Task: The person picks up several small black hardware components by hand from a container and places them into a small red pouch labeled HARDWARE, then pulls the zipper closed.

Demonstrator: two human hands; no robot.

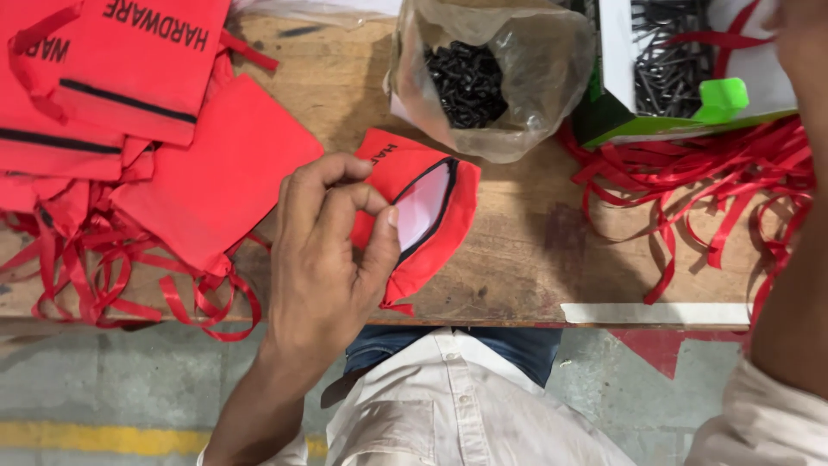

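Observation:
My left hand (323, 250) pinches the rim of a small red cloth pouch (431, 220) lying on the wooden table (517, 250). The pouch's mouth is held apart, showing a white lining and a black edge. My right arm rises along the right edge of the view, and my right hand (802, 39) is cut off at the top right corner, above the white box; what it holds cannot be seen. A clear plastic bag of black screws (470, 82) stands just beyond the pouch.
A heap of red pouches with ribbons (129, 129) covers the table's left side. A white and green box of dark screws (681, 69) with a green scoop (723, 97) sits at the top right, over loose red ribbons (707, 198). The table edge runs in front of me.

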